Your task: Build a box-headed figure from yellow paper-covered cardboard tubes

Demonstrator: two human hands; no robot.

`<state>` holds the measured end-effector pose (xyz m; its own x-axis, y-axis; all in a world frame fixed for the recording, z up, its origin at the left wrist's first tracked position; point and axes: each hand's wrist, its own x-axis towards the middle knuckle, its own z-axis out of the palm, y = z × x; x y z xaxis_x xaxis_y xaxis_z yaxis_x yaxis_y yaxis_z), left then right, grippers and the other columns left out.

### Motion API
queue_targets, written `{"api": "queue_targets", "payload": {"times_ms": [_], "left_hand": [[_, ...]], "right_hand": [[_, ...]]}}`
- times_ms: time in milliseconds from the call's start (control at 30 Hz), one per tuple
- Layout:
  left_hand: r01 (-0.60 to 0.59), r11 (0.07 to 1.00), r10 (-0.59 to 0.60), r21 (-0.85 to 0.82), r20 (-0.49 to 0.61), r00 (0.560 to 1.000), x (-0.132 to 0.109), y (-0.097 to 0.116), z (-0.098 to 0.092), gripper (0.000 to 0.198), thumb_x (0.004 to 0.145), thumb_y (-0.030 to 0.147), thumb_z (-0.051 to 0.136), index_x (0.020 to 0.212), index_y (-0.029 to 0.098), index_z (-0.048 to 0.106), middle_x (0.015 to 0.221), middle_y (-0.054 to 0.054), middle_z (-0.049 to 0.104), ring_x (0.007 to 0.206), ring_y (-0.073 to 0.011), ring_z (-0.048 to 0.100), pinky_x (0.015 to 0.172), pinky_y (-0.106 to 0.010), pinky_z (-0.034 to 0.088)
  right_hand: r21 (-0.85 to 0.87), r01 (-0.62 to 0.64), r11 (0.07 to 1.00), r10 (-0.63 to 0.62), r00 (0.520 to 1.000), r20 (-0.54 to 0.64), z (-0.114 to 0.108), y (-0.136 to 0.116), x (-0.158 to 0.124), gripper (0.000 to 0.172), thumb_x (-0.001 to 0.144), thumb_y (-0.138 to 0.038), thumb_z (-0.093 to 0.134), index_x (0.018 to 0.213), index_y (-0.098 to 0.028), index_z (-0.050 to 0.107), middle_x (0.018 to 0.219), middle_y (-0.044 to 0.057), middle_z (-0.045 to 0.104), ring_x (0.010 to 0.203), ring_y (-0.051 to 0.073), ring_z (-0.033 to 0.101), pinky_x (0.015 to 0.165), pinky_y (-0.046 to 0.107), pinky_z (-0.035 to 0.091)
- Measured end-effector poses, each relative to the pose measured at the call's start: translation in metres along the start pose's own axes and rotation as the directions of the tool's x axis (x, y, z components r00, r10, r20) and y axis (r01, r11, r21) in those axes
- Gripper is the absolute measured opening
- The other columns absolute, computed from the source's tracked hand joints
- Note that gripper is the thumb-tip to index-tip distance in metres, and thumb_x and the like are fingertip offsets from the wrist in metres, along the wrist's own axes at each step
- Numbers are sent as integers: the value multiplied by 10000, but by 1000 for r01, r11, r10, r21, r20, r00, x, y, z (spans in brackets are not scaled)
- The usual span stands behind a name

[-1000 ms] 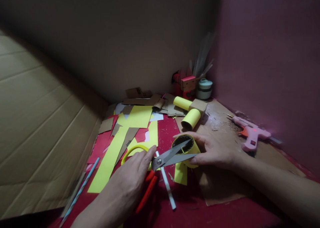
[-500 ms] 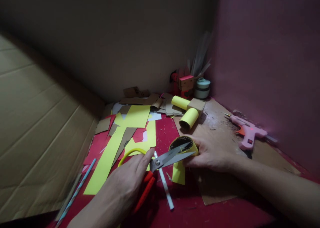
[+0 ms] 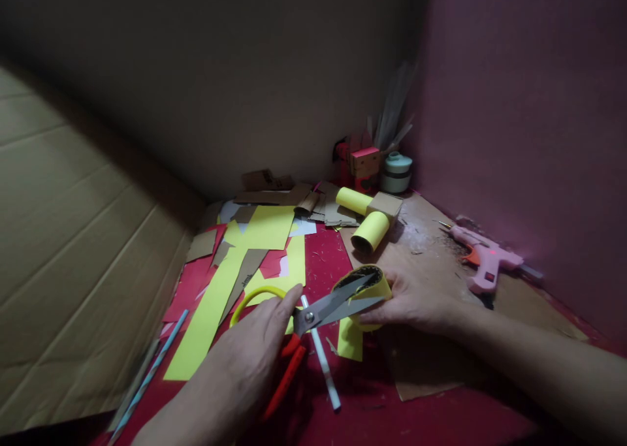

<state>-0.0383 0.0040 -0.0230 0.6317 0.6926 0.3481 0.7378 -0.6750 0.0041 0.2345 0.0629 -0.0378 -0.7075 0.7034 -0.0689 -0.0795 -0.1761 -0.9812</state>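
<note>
My left hand grips a pair of scissors with red and yellow handles, blades slightly apart and pointing right. The blades cross the rim of a cardboard tube wrapped in yellow paper, which my right hand holds on its side just above the table. A loose flap of yellow paper hangs from the tube toward me. A white stick lies under the scissors on the red tabletop.
Yellow, red and brown paper scraps cover the red table at the left. Two yellow tubes joined to a cardboard block lie behind. A pink glue gun rests at right on a cardboard sheet. Cardboard wall at left, pink wall at right.
The right hand has tipped the yellow tube up slightly and the scissor blades have closed a little over its rim. The left hand stays in place.
</note>
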Motion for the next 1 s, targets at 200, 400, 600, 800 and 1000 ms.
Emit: {"api": "queue_targets", "payload": {"times_ms": [200,400,600,800,1000], "left_hand": [[273,911,-258,-308,88,962,-5,-1,-1,621,937,240,430,1512,247,194,1409,-168,509,1227,-319,557,943,-467,540],[490,426,-532,-760,227,816,30,28,-20,365,847,416,636,1156,236,562,902,-53,678,682,-188,655,485,-257,532],[504,67,-592,-861,373,715,70,49,-13,706,628,273,795,1242,168,463,803,7,566,640,-138,575,565,-272,525],[486,72,-606,-871,349,715,77,58,-8,670,664,256,722,1271,164,455,766,27,518,619,-106,489,531,-239,460],[491,70,-624,-868,346,701,71,59,0,702,683,280,709,1312,180,415,777,21,525,628,-115,493,502,-239,451]], "right_hand": [[69,-64,996,66,998,-18,-1,-3,0,294,729,-261,799,1003,-187,725,952,20,721,853,154,636,811,297,495],[119,-68,991,67,998,7,5,-4,-3,318,747,-246,788,1055,-207,718,931,18,733,849,148,648,795,284,501],[66,-20,998,19,1000,16,7,-8,-4,347,756,-264,783,1095,-235,715,942,12,732,860,149,646,814,290,492],[91,-58,994,51,996,76,5,-9,-5,351,784,-323,757,1121,-238,703,956,6,728,830,141,646,760,264,485],[102,-18,995,11,997,74,8,-12,-6,293,821,-298,723,1106,-230,714,960,10,723,817,119,634,729,232,473]]}}
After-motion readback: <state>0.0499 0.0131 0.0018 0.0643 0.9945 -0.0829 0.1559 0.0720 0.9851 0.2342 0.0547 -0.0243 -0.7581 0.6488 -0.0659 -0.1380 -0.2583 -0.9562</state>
